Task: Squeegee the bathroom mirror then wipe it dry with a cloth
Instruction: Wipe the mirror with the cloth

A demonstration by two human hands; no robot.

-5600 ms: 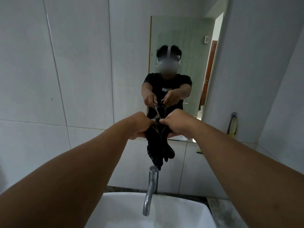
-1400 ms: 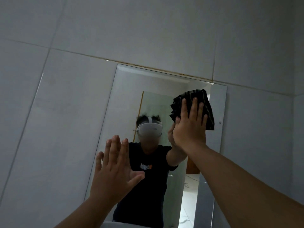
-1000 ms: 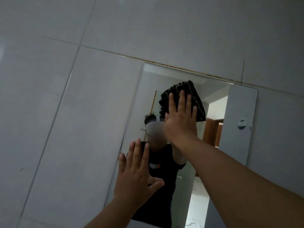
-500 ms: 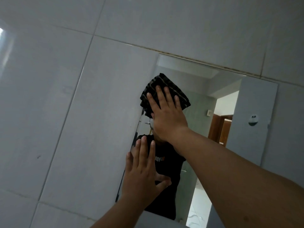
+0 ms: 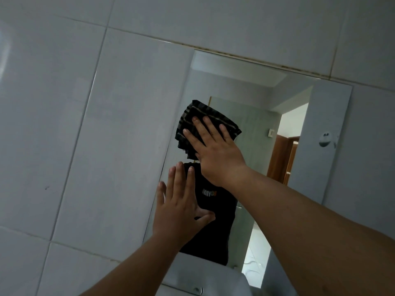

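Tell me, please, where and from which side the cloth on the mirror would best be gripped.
Grip the cloth by its free upper corner, coming from above left. It is folded flat against the mirror, pinned there by the right hand, whose palm and fingers cover its lower right; only the upper and left edges stick out. The left hand is open and empty just below, so it could probably take that corner.

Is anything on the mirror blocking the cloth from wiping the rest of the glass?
Nothing is stuck on the mirror. Only the left hand, spread open by its lower left edge, lies below the dark cloth that the right hand presses flat.
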